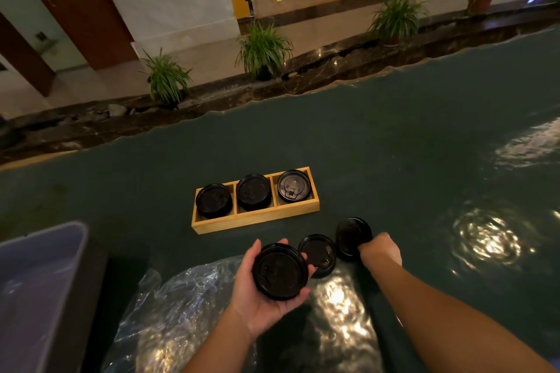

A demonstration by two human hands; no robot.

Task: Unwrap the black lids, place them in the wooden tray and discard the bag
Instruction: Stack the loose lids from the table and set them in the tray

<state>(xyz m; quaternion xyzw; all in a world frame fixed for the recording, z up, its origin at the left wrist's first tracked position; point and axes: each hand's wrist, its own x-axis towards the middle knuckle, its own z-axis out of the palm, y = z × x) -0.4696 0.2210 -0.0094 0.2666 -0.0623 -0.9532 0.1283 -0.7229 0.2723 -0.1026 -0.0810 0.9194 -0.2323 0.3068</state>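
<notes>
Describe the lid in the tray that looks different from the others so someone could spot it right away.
Find the wooden tray on the dark green table; it has three compartments in a row. Go to the right-hand compartment. The lid there looks greyer and shows a ring and a small tab, while its two neighbours look plain black.

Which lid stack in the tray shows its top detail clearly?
The stack in the right compartment of the wooden tray: its sip tab shows; the other two look plain dark.

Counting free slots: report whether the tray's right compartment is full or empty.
Full: a lid sits in the tray's right compartment, as in the other two.
</notes>
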